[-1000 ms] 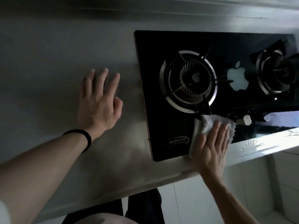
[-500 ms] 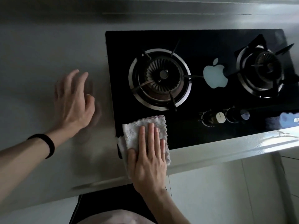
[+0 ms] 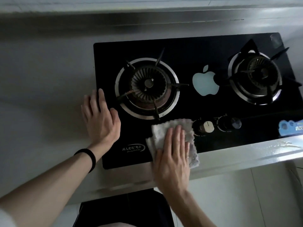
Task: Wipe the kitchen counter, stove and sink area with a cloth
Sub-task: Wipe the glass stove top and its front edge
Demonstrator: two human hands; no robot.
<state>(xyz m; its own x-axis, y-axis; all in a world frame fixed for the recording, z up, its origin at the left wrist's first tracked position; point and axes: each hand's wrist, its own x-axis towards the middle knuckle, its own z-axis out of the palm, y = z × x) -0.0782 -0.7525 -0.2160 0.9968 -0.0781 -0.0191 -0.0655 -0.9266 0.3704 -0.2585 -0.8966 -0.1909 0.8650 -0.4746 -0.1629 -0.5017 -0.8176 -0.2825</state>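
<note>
A black glass stove (image 3: 203,110) with two burners is set into the grey counter (image 3: 45,89). My right hand (image 3: 172,154) presses flat, fingers straight, on a folded white cloth (image 3: 172,128) at the stove's front edge, between the left burner (image 3: 147,87) and the knobs (image 3: 207,126). My left hand (image 3: 100,115) lies flat with straight fingers across the stove's left edge, partly on the glass and partly on the counter. A black band sits on that wrist.
The right burner (image 3: 255,77) stands at the far right with raised pot supports. A blue sticker (image 3: 291,127) is at the stove's front right corner. The counter's shiny front edge (image 3: 246,154) runs below the stove, with white cabinet fronts (image 3: 246,197) underneath.
My right hand has slid the cloth rightward along the stove's front toward the knobs. My left hand has moved right from the bare counter onto the stove's left edge.
</note>
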